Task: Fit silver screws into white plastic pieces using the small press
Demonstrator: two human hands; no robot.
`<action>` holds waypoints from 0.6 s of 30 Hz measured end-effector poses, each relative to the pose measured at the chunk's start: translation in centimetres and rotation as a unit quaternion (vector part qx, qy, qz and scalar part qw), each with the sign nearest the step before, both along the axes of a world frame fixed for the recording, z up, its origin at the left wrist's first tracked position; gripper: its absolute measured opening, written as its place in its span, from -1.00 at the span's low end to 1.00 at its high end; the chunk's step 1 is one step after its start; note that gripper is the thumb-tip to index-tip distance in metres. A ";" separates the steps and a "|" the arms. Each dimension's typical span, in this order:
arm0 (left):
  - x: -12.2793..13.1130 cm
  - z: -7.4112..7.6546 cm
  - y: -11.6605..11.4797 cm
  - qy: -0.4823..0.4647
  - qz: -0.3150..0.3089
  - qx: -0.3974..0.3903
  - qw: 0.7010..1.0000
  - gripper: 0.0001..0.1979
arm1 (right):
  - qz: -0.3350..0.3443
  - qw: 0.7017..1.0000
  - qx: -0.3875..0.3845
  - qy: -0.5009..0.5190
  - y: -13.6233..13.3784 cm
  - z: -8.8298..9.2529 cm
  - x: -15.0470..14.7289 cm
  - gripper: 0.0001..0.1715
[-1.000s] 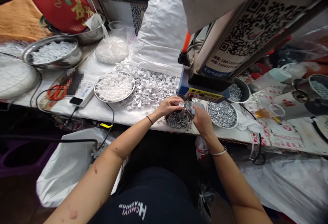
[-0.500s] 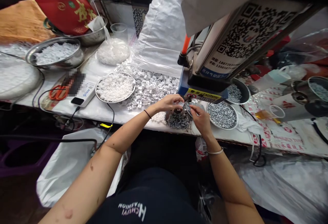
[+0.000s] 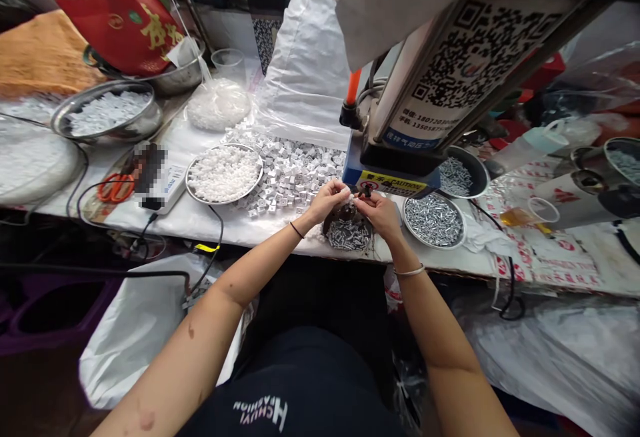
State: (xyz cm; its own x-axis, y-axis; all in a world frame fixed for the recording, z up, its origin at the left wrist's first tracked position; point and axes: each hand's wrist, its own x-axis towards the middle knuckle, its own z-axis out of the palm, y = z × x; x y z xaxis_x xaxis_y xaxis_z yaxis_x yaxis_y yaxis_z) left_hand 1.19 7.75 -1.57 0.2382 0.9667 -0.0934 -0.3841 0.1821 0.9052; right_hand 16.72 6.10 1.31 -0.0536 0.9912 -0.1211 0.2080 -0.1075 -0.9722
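Observation:
My left hand (image 3: 327,202) is closed in a pinch on a small white plastic piece (image 3: 349,199), under the front of a press machine (image 3: 393,173). Close against it, my right hand (image 3: 379,214) is pinched too, its fingertips meeting at the same piece; whatever else sits in them is too small to make out. Just below both hands lies a heap of small metal pins (image 3: 349,235). To the left spreads a pile of white square plastic pieces (image 3: 295,173). A round dish of metal pins (image 3: 434,221) stands right of my right hand.
A plate of small white parts (image 3: 225,171) stands left of the pile. Farther left are orange-handled scissors (image 3: 116,187), a white power bank (image 3: 167,187) with a cable, and a metal bowl (image 3: 150,117). A cup with amber liquid (image 3: 515,217) stands at right.
My hands have come together, the right moving left toward the left one. The silvery piece seen in the right fingertips before is no longer distinguishable. The view has shifted slightly.

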 end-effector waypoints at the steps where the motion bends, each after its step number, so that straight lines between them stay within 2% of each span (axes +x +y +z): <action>1: -0.1 -0.5 0.0 -0.003 0.007 -0.002 1.000 -0.69 | 0.004 1.000 0.000 -0.001 0.0 0.1 0.0 -0.59; 5: -0.2 -1.8 0.0 0.005 0.023 -0.001 1.000 -0.69 | -0.037 0.998 -0.032 0.046 0.7 0.0 -0.1 -0.65; 9: -0.5 -2.0 -0.3 0.010 -0.015 0.024 1.000 -0.70 | -0.048 0.995 -0.046 0.075 0.8 0.2 0.1 -0.68; 11: -1.0 -1.7 -0.7 0.007 -0.041 0.047 0.998 -0.71 | -0.027 0.999 0.002 0.033 -0.1 0.6 0.3 -0.70; 13: -1.5 -1.2 -1.0 0.026 -0.056 0.091 0.994 -0.72 | -0.015 0.995 0.083 -0.050 -1.4 1.0 0.4 -0.74; 16: -1.9 -0.1 -1.3 0.109 -0.072 0.192 0.973 -0.77 | 0.003 0.958 0.219 -0.184 -3.2 0.9 0.5 -0.79; 18: -1.9 0.7 -1.2 0.159 -0.073 0.241 0.955 -0.80 | 0.035 0.929 0.279 -0.241 -3.9 0.5 0.5 -0.81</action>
State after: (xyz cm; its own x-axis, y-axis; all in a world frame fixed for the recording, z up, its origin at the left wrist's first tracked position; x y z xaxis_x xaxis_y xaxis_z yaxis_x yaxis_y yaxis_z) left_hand -0.73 6.55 -0.90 0.4080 0.8742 0.2631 -0.0788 -0.2533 0.9642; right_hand 17.21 2.25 1.77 -0.1936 0.9027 0.3843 0.6202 0.4161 -0.6650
